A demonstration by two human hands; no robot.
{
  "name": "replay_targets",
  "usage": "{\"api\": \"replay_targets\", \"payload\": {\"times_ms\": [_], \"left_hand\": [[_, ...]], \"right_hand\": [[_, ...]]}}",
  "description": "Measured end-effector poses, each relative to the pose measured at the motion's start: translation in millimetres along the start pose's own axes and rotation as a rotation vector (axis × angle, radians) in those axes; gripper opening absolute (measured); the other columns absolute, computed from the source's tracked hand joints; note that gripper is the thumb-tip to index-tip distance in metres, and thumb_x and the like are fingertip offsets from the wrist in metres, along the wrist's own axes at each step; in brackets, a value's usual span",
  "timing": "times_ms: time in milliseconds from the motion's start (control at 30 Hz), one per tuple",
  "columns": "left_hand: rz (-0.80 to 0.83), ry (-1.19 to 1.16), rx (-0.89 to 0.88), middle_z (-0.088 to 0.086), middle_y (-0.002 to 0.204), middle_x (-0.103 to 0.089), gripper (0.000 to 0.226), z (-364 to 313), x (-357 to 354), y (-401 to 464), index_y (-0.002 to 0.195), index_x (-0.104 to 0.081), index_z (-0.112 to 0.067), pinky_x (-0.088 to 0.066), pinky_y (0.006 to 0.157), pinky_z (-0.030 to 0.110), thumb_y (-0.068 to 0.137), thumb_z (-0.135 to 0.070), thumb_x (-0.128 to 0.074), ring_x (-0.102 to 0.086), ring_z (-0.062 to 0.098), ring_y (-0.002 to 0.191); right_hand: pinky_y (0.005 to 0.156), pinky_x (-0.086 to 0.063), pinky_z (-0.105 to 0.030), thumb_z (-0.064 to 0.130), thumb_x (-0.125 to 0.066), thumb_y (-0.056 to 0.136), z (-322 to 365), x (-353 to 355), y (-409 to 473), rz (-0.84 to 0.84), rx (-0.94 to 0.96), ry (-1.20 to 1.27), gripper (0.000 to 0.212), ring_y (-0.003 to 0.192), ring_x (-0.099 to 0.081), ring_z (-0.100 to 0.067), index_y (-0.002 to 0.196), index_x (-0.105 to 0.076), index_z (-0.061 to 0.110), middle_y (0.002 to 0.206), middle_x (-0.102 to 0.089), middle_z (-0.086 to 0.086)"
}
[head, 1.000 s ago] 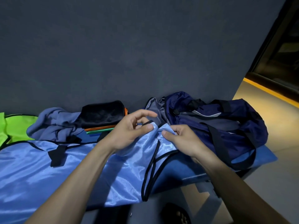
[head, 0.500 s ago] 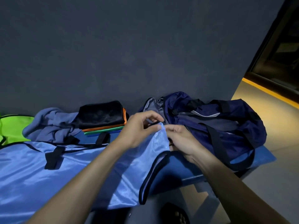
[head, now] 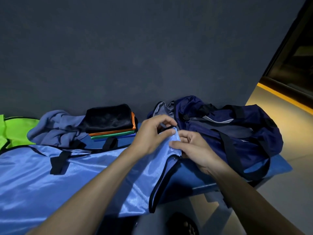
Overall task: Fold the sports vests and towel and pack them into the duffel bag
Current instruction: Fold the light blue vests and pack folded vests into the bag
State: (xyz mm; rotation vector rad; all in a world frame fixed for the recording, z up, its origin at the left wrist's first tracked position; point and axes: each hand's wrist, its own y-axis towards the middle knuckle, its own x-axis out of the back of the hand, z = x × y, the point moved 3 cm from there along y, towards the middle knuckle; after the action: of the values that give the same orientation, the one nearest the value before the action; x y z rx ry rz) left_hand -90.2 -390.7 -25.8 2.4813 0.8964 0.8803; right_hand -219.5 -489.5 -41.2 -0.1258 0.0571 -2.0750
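Observation:
A shiny light-blue sports vest (head: 71, 177) with black trim lies spread over the blue bench (head: 191, 177). My left hand (head: 152, 134) pinches its raised shoulder strap between thumb and fingers. Right beside it, my right hand (head: 191, 148) pinches the same strap end. A navy duffel bag (head: 237, 131) lies open at the right end of the bench, just behind my hands. A stack of folded vests (head: 111, 126), black on top of orange, green and blue, sits by the wall. A crumpled grey-blue towel (head: 55, 128) lies left of the stack.
A neon-green vest (head: 15, 131) lies at the far left. A dark wall (head: 135, 56) runs close behind the bench. The floor (head: 288, 133) opens to the right, with a yellow-edged step beyond. A dark shoe (head: 183, 224) shows below the bench edge.
Both hands have drawn closer together, bunching the vest's strap between them. The strap loop that hung below my right hand has pulled up, and the view has shifted slightly.

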Motion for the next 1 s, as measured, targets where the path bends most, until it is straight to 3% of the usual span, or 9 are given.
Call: {"api": "replay_targets", "payload": {"times_ms": [67, 233, 400, 500, 600, 767, 867, 933, 1000], "left_hand": [[0.046, -0.036, 0.031, -0.009, 0.1, -0.07, 0.02, 6, 0, -1, 0.107, -0.072, -0.019, -0.051, 0.086, 0.024, 0.088, -0.016, -0.078, -0.065, 0.01, 0.097], [0.239, 0.03, 0.101, -0.009, 0.125, -0.063, 0.039, 22, 8, -6, 0.13, -0.062, -0.024, -0.048, 0.105, 0.04, 0.094, -0.031, -0.073, -0.059, 0.007, 0.12], [0.449, 0.119, 0.192, -0.017, 0.134, -0.058, 0.043, 22, 15, -8, 0.143, -0.051, -0.034, -0.04, 0.112, 0.029, 0.102, -0.044, -0.058, -0.048, -0.002, 0.128], [0.544, 0.132, 0.218, 0.001, 0.114, -0.061, 0.038, 21, 14, -8, 0.127, -0.058, -0.039, -0.043, 0.107, 0.041, 0.099, -0.062, -0.048, -0.049, 0.009, 0.115], [0.577, 0.031, 0.188, 0.018, 0.097, -0.059, 0.051, 17, 14, -8, 0.11, -0.061, -0.011, -0.047, 0.088, 0.055, 0.099, -0.059, -0.049, -0.052, 0.014, 0.088], [0.401, -0.021, 0.118, -0.007, 0.073, -0.047, 0.028, 13, 12, -5, 0.09, -0.056, -0.011, -0.037, 0.063, 0.033, 0.103, -0.036, -0.059, -0.041, 0.009, 0.066], [0.367, 0.048, 0.057, -0.001, 0.075, -0.053, 0.024, 14, 6, -6, 0.092, -0.057, -0.019, -0.042, 0.062, 0.041, 0.102, -0.041, -0.058, -0.046, 0.01, 0.067], [0.351, 0.073, 0.051, -0.005, 0.078, -0.056, 0.024, 16, 4, -8, 0.095, -0.059, -0.019, -0.044, 0.065, 0.04, 0.101, -0.043, -0.059, -0.047, 0.007, 0.069], [0.375, 0.084, 0.063, -0.014, 0.08, -0.055, 0.02, 16, 7, -11, 0.1, -0.06, -0.018, -0.042, 0.067, 0.03, 0.102, -0.037, -0.06, -0.048, 0.004, 0.071]], "right_hand": [[0.07, -0.043, -0.036, -0.006, -0.061, 0.088, -2, 3, 0, 0.001, -0.015, 0.0, 0.018, 0.08, -0.058, -0.028, 0.098, -0.072, 0.003, 0.088, -0.07, -0.018], [0.076, -0.041, -0.042, -0.005, -0.054, 0.091, 3, 13, -2, 0.073, -0.029, -0.027, 0.028, 0.083, -0.057, -0.029, 0.105, -0.074, 0.008, 0.093, -0.069, -0.023], [0.075, -0.049, -0.033, -0.008, -0.055, 0.09, 6, 14, -5, 0.146, 0.016, -0.059, 0.031, 0.085, -0.066, -0.025, 0.112, -0.071, 0.007, 0.106, -0.072, -0.025], [0.073, -0.052, -0.025, -0.012, -0.055, 0.09, 8, 16, -6, 0.174, 0.027, -0.064, 0.03, 0.081, -0.068, -0.017, 0.112, -0.07, 0.003, 0.094, -0.075, -0.012], [0.077, -0.053, -0.026, -0.012, -0.054, 0.089, 6, 18, -7, 0.182, 0.013, -0.07, 0.03, 0.085, -0.069, -0.018, 0.111, -0.071, 0.002, 0.098, -0.075, -0.013], [0.087, -0.047, -0.043, 0.017, -0.063, 0.092, -1, 17, -1, 0.119, -0.012, -0.035, 0.023, 0.092, -0.066, -0.028, 0.107, -0.073, 0.003, 0.113, -0.069, -0.029], [0.078, -0.043, -0.042, 0.055, -0.067, 0.091, -6, 8, 4, 0.048, 0.024, -0.055, 0.056, 0.082, -0.057, -0.027, 0.102, -0.069, 0.0, 0.091, -0.065, -0.029], [0.066, -0.034, -0.037, 0.053, -0.062, 0.095, -9, 2, 8, -0.091, 0.083, -0.104, 0.058, 0.071, -0.04, -0.022, 0.09, -0.059, -0.005, 0.074, -0.045, -0.014], [0.061, -0.033, -0.034, 0.041, -0.057, 0.102, -10, -1, 12, -0.211, 0.142, -0.18, 0.049, 0.066, -0.036, -0.017, 0.086, -0.053, -0.005, 0.071, -0.041, -0.005]]}}
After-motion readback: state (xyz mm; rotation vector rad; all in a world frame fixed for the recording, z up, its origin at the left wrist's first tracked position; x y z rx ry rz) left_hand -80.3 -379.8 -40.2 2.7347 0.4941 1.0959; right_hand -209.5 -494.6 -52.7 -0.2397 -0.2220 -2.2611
